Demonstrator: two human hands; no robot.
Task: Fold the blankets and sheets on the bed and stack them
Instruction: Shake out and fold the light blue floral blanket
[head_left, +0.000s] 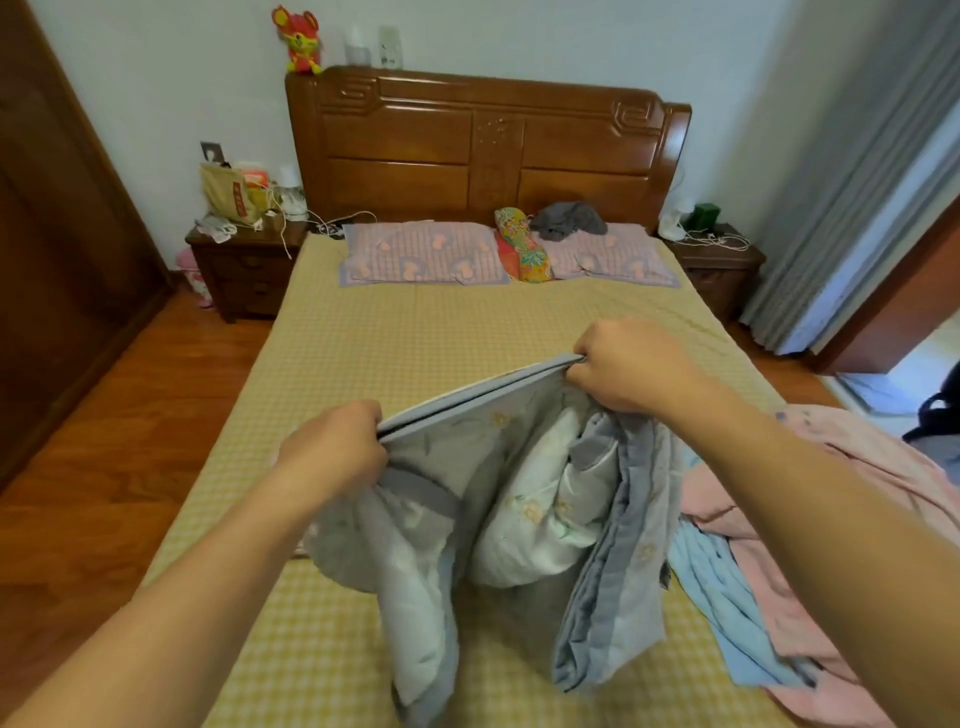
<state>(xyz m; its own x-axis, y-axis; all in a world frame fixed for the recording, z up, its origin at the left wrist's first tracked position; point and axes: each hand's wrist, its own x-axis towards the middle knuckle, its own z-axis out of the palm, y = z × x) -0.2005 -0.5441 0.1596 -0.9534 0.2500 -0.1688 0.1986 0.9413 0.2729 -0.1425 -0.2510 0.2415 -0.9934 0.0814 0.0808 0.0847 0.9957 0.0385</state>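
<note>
Gripping a grey floral quilt (498, 499) by its doubled top edge, the left hand (332, 447) and right hand (628, 364) each pinch a corner with curled fingers, stretching the edge taut between them above the yellow checked bed sheet (415, 332); the quilt's folds hang down onto the sheet; just right of the quilt lie a crumpled light blue sheet (727, 587) and a pink blanket (841, 467); two pillows (421, 254) rest against the wooden headboard (483, 145).
</note>
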